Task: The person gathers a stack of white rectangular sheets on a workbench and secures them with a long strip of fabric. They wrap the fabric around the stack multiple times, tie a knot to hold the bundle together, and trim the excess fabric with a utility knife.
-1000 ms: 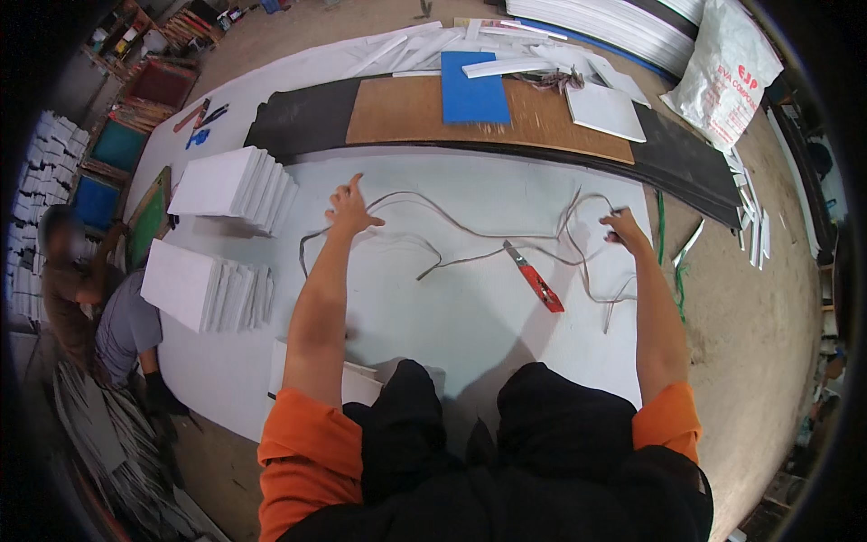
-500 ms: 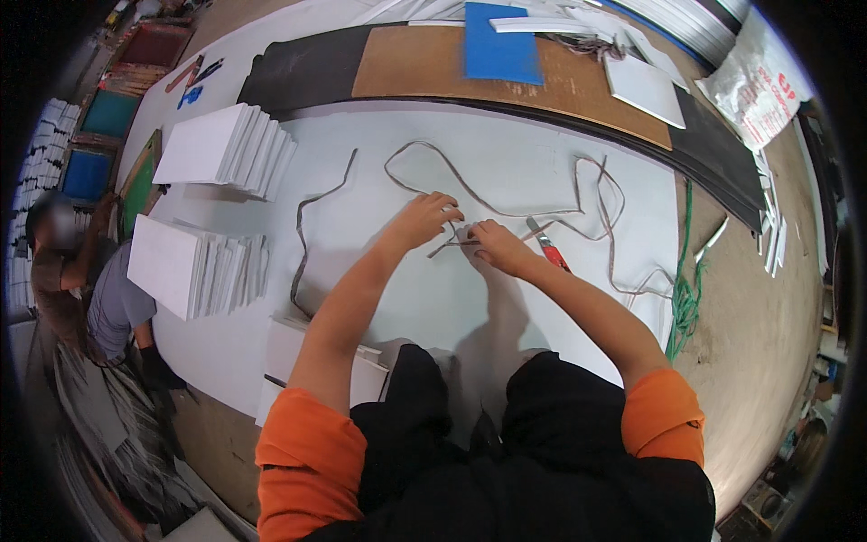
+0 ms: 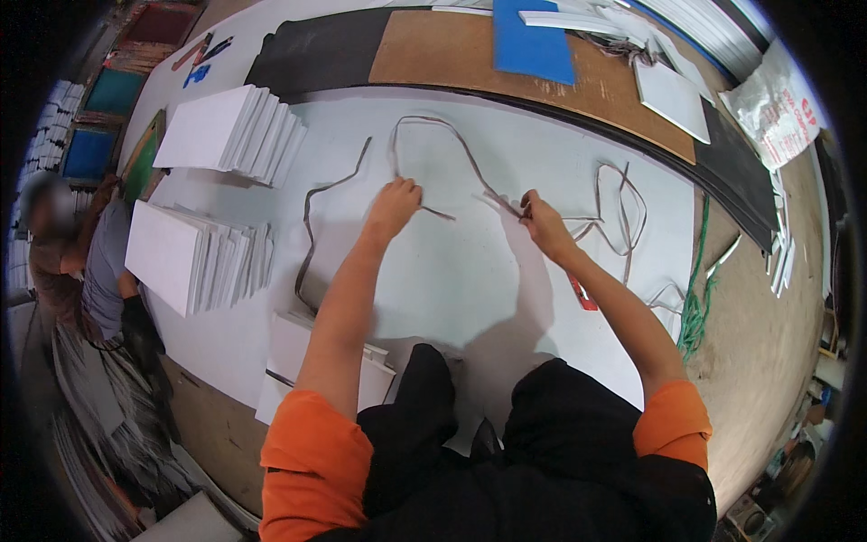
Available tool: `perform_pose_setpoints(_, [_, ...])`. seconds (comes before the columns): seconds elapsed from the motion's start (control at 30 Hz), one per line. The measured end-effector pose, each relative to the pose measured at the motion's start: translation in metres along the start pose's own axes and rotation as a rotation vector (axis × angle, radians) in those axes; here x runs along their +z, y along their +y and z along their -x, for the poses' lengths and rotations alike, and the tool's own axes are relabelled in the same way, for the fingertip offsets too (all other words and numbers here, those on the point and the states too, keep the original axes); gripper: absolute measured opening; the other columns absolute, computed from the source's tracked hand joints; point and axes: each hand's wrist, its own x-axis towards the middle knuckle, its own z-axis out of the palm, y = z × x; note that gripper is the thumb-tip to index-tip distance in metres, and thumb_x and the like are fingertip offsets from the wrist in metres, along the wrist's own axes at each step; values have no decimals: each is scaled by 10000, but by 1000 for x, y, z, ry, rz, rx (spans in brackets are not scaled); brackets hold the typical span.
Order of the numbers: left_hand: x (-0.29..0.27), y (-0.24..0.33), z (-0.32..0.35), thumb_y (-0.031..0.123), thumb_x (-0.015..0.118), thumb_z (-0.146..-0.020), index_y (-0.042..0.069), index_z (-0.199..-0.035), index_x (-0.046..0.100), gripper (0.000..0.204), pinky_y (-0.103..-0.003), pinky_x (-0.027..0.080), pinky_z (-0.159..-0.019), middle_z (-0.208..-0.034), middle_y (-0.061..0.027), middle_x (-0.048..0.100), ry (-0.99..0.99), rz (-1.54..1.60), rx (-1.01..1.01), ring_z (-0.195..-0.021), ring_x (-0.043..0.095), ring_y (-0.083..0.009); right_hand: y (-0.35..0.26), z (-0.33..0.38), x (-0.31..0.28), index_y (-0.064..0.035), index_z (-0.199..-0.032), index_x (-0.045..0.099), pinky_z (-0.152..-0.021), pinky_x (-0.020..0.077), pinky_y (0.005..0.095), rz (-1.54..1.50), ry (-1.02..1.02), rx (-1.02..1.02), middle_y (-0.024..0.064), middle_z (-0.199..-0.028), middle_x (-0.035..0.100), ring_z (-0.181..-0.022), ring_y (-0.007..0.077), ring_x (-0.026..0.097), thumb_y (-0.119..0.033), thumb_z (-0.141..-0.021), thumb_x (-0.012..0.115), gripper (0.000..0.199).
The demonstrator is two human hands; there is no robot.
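A long, thin grey-brown cord [image 3: 462, 144] lies looped on the white sheet, arching between my two hands. My left hand [image 3: 395, 208] is closed around it, with a short tail sticking out past the fingers. My right hand [image 3: 542, 224] pinches the same cord farther right, where more of it runs on in loose loops [image 3: 634, 208]. Partly hidden beneath my right forearm lies a red-handled knife [image 3: 583, 294]; its blade is covered. A separate piece of cord [image 3: 308, 235] curves along the sheet left of my left hand.
Two stacks of white panels [image 3: 203, 135] stand at the left, a co-worker [image 3: 68, 244] sitting beyond them. Dark sheets with a brown board [image 3: 433, 54] and a blue piece [image 3: 533, 45] lie across the far side. Green twine [image 3: 695, 316] hangs at the right edge.
My hands have drawn apart, left hand to the left and right hand to the right, spreading the cord between them. The knife is now mostly covered by my right arm.
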Motion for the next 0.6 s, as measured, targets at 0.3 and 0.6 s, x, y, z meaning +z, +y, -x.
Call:
perform_pose_setpoints(0.3, [22,59,-66,266,450,-894,5,-1161,501,377,-332,368,-907,-1155,-97,535,69,1149,-37,-1021,509,-222,-44,18,-53,-19,-908,408,-664,462,327,-467,254,144,142,-776,599,-720,225,595,-107,-678,681,367])
perform_pose_setpoints(0.6, [8,195,-111,317,374,-926,119,-766,416,258,-286,414,-668,-640,31,358,-279,1944,-315,-625,405,-112,-38,80,-61,-12,-931,415,-679,448,268,-582,490,281,82,-815,572,-734,134,544,-95,-749,642,303])
